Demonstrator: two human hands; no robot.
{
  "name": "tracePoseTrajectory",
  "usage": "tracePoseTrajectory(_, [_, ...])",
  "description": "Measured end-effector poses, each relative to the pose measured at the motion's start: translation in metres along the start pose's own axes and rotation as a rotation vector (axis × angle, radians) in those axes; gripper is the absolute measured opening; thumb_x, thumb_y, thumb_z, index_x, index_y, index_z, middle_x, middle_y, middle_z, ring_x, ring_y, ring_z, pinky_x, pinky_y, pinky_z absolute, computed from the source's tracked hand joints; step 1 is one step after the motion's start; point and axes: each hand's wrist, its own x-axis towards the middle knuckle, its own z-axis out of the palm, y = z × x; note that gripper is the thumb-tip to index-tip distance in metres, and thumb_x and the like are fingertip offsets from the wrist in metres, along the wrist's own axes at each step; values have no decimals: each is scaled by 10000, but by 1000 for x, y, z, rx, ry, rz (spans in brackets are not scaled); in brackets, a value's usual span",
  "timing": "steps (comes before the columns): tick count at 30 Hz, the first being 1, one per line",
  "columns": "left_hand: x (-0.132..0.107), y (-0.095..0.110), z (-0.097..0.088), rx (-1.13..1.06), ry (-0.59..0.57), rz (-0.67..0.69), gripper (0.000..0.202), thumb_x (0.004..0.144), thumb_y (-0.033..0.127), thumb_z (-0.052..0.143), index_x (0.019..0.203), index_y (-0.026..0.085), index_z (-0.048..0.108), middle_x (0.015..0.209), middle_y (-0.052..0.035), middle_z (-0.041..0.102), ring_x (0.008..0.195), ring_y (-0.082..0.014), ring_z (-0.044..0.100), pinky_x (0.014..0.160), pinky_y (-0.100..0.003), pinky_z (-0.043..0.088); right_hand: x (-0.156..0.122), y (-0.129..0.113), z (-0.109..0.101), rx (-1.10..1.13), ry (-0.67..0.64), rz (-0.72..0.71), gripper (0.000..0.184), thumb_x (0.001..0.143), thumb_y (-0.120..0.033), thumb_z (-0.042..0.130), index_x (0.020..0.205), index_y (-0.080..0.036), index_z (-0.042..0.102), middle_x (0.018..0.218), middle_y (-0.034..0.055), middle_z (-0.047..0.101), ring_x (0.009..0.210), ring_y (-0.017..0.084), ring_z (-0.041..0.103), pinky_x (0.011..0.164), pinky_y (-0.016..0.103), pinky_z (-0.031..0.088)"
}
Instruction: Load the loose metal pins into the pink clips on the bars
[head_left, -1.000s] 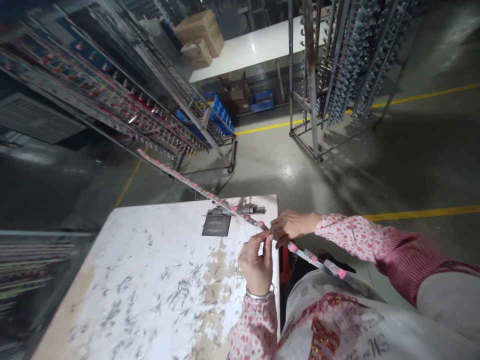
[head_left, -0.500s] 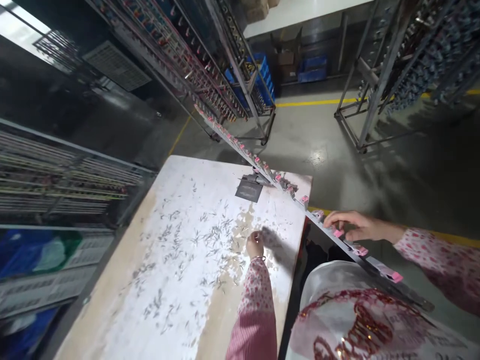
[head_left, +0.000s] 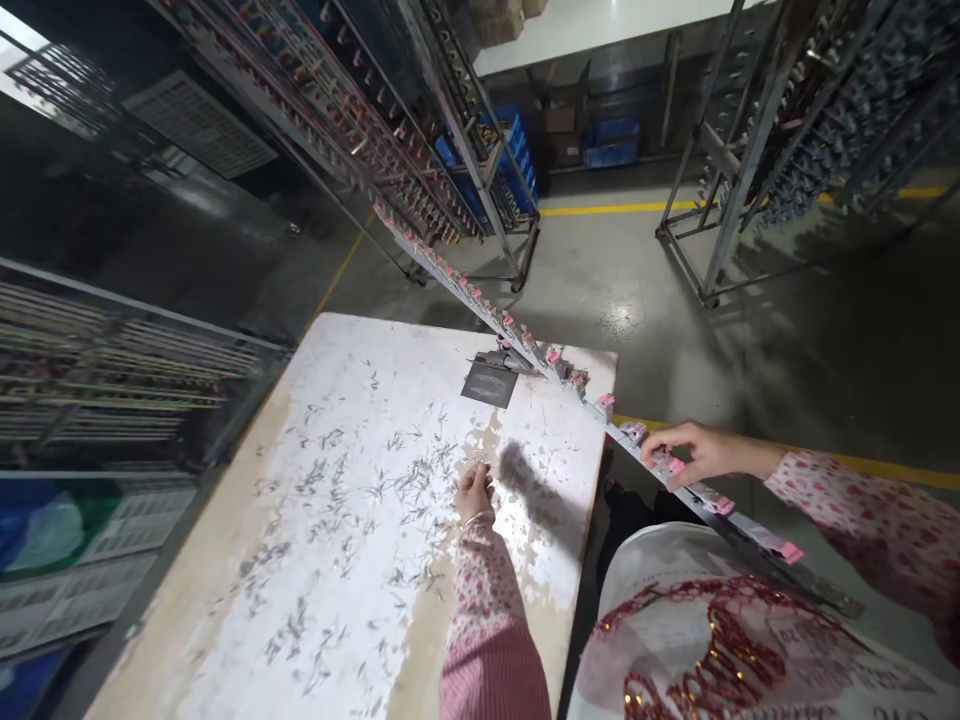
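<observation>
My left hand (head_left: 475,492) is over the white tabletop, its fingers pinched together. What sits between the fingertips is too small to make out. Many small thin dark metal pieces (head_left: 424,475) lie scattered on the table beside it. A long metal bar (head_left: 551,375) slants across the view with pink-tipped clips along it. My right hand (head_left: 694,452) is at the near part of this bar, with thumb and fingers closed around a pink clip (head_left: 675,466). Under the bar, a dark flat plate (head_left: 489,384) lies on the table by a metal stand.
The table (head_left: 247,640) has a worn, patchy surface. Wheeled metal racks (head_left: 491,170) full of hanging parts stand behind it, with another rack (head_left: 731,210) at right. Rods fill a rack (head_left: 112,350) at left. Blue crates (head_left: 613,142) sit on the floor at the back.
My left hand has moved left over the table, towards the scattered pieces. My right hand stays at the same clip, its fingers drawn closer around it. The view has shifted slightly.
</observation>
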Motion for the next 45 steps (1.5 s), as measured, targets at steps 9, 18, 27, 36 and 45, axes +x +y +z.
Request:
tracePoseTrajectory(9, [-81,96,0,-262,-178,159,334,743,477,647,802,149,616,753,-43,692,519,-90,520,528,-226,440,10,7,-5,-356,-24,-312,419,834,-530,600,993,-148,667,918,69,623,807,149,574,738,243,422])
tracePoseTrajectory(18, [-193,215,31,-181,-329,589,150,834,316,643,810,169,664,708,-12,694,497,-106,579,518,-229,481,9,3,-7,-678,9,-367,388,868,-506,568,891,-132,669,784,51,647,734,146,587,652,232,392])
tracePoseTrajectory(27, [-205,228,45,20,-222,805,138,853,294,633,823,169,683,571,26,645,465,-93,587,492,-187,469,8,3,-9,-734,22,-432,376,884,-510,544,854,-152,654,833,60,676,717,138,601,618,242,378])
tracePoseTrajectory(36, [-215,220,47,78,-189,1011,79,853,224,627,872,185,693,753,-33,717,622,-128,650,616,-222,502,4,-2,-10,-478,17,-372,373,863,-493,581,882,-131,664,771,36,656,684,130,568,620,229,369])
tracePoseTrajectory(45, [-103,68,49,290,-134,248,153,803,266,605,888,154,666,800,-70,707,669,-167,667,639,-263,516,-38,27,-6,308,-11,-68,522,779,-563,638,1023,-102,621,940,99,656,819,167,613,689,255,459])
